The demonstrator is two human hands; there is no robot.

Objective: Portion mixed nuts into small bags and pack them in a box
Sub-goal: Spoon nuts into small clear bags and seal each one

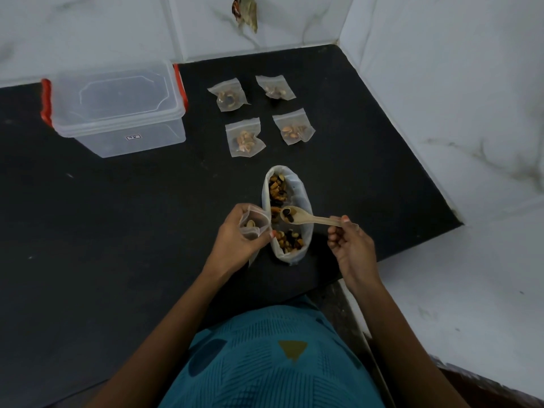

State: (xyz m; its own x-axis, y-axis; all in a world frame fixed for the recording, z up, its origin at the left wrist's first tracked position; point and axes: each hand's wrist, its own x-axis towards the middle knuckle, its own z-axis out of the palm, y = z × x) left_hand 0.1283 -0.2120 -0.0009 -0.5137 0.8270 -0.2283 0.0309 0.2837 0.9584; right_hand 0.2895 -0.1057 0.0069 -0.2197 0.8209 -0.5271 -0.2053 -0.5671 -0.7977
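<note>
Nearest us: teal patterned garment (273, 357) at the near edge of view, both forearms reaching out over it.

Edges: the black surface (103, 231) meets the white marbled wall (441, 83) along its far side. On the right its edge runs diagonally nearer and rightward to a corner, then cuts back toward us. The right grip works just inside that near-right cut. The broadest run of open surface lies left of the grips, reaching far-left to the box. A narrower gap separates the big bag from the filled bags beyond it.

Grips: left grip (235, 241) curls round a small bag (254, 225), holding its mouth open; at least one pale nut is visible inside. Right grip (351, 248) pinches the handle end of a pale spoon (306, 217). Its bowl holds a few dark and light pieces and hovers over the big bag, just right of the small bag's mouth.

Containers: big bag of mixed nuts (287, 213), rim rolled down, stands between the grips. Four filled bags lie flat beyond it in two rows: far-left (228, 95), far-right (275, 87), near-left (245, 138), near-right (293, 126). Clear box (117, 110) at far left, lid on, red clasps at both ends; we cannot tell its contents through the lid.
</note>
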